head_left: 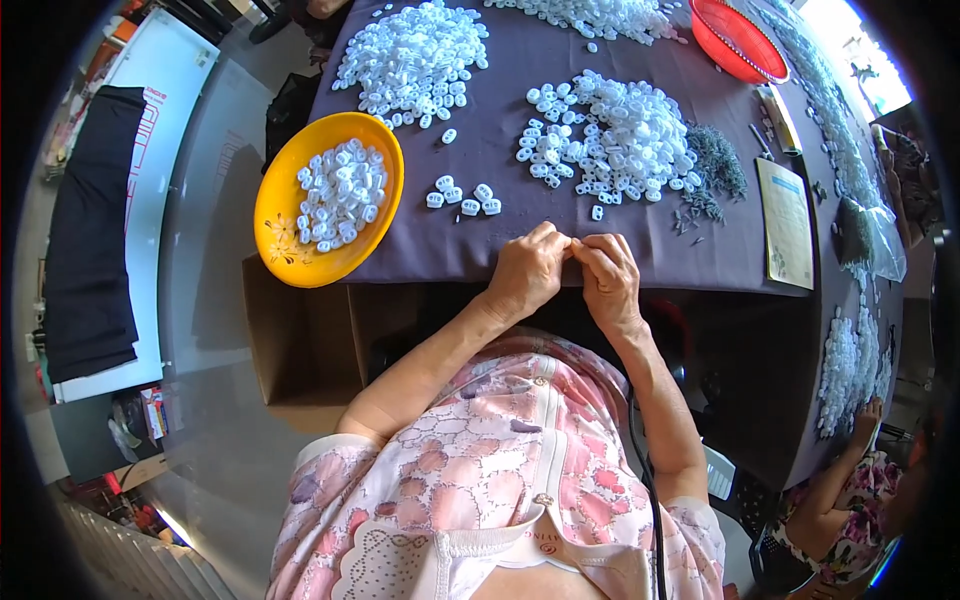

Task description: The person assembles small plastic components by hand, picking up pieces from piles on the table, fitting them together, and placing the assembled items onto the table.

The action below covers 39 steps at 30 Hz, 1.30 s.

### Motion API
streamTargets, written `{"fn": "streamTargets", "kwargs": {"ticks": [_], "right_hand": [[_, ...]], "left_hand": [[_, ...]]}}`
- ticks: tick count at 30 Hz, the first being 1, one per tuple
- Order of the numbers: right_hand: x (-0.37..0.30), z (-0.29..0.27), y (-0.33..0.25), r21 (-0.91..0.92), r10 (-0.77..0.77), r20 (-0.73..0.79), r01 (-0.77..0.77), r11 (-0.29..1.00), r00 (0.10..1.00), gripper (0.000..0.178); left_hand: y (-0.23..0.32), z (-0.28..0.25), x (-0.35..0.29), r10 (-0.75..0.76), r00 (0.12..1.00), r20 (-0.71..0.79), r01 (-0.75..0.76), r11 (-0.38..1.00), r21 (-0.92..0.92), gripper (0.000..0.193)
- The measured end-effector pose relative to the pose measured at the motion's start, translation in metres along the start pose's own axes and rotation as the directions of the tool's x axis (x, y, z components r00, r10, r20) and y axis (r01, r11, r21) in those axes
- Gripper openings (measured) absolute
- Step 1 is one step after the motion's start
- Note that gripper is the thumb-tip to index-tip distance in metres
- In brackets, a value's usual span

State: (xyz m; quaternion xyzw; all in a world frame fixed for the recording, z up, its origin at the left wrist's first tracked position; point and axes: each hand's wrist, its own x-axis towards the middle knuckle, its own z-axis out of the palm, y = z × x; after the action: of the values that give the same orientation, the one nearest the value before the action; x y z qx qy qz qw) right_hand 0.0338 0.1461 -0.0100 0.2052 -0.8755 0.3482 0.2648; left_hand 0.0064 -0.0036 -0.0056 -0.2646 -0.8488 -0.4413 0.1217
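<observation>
My left hand [530, 268] and my right hand [608, 278] meet at the near edge of a table with a dark cloth [420, 245]. Both are closed, thumbs and forefingers pinched together at one spot; whatever sits between the fingertips is too small and covered to make out. Just beyond them spreads a heap of small white oval plastic pieces with two holes [635, 140]. Touching its right side is a pile of tiny dark grey pieces [715, 168]. Left of my hands lie two small clusters of white pieces [445, 194].
A yellow bowl [282, 215] of white pieces overhangs the table's left corner. More white heaps [410, 60] lie farther back, near a red basket [712, 50]. A booklet [786, 225] rests at right. Below stands a cardboard box [300, 340]; another person [825, 515] sits at lower right.
</observation>
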Motion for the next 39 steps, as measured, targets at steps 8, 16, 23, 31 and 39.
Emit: {"fn": "streamTargets", "kwargs": {"ticks": [8,16,23,31,39], "right_hand": [[0.003,-0.005,-0.005,0.176,0.278,0.078,-0.287,0.941,0.957,0.037],[0.007,-0.002,-0.007,0.159,0.282,0.059,-0.288,0.944,0.958,0.04],[0.007,0.0,-0.008,0.118,0.243,0.02,-0.243,0.963,0.97,0.04],[0.006,0.006,-0.007,0.121,0.234,-0.013,-0.231,0.965,0.972,0.036],[0.007,0.008,-0.006,0.048,0.198,-0.056,-0.196,0.98,0.979,0.031]], "left_hand": [[-0.001,-0.018,0.017,-0.319,0.912,0.258,0.396,0.848,-0.352,0.014],[-0.008,-0.015,0.015,-0.327,0.91,0.256,0.404,0.838,-0.366,0.013],[-0.006,-0.017,0.016,-0.348,0.894,0.284,0.435,0.828,-0.354,0.014],[-0.005,-0.016,0.014,-0.378,0.885,0.271,0.454,0.83,-0.325,0.015],[-0.006,-0.012,0.012,-0.383,0.891,0.243,0.448,0.826,-0.343,0.015]]}}
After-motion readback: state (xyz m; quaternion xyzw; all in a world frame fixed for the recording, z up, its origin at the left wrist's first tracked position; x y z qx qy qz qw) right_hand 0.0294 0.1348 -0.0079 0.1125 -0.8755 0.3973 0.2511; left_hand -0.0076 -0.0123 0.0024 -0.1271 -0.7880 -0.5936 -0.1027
